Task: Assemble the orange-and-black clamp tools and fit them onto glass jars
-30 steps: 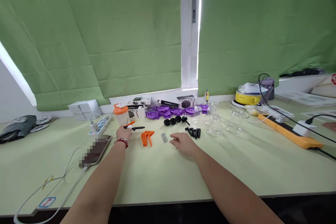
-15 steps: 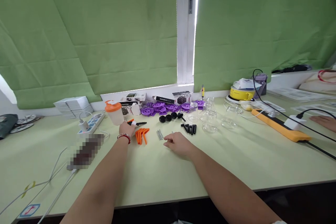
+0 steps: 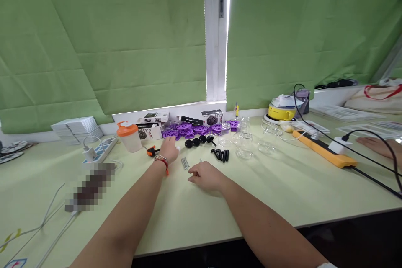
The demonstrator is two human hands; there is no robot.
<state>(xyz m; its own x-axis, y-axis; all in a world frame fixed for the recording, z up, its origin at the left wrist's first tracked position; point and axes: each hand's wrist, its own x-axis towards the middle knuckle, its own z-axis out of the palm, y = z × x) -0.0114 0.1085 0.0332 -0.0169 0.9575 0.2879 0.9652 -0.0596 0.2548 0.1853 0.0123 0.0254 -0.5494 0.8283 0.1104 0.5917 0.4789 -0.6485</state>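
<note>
My left hand (image 3: 169, 150) reaches forward over the table, fingers extended towards the near edge of the purple plastic wheel-shaped parts (image 3: 185, 129); whether it touches them I cannot tell. Under its wrist the orange angled pieces are mostly hidden. A black-and-orange tool (image 3: 153, 150) lies just left of that hand. My right hand (image 3: 205, 176) rests low on the table with fingers loosely bent, thumb and forefinger a little apart and nothing visible between them. Several metal screws (image 3: 185, 163) lie beside its fingertips. Beyond it are black tube-like pieces (image 3: 223, 155) and black round-headed knobs (image 3: 196, 142).
A shaker cup (image 3: 128, 136) with an orange lid stands at the left. Clear glass-like cups (image 3: 245, 138) sit right of centre. Boxes (image 3: 212, 117) line the back. A white power strip (image 3: 106, 148) and an orange one (image 3: 325, 148) flank the area. Another person's hand (image 3: 373, 144) is far right.
My left hand has moved right, away from the black-and-orange tool, which now lies alone, and over the orange pieces. My right hand stays by the screws. The view has turned slightly right.
</note>
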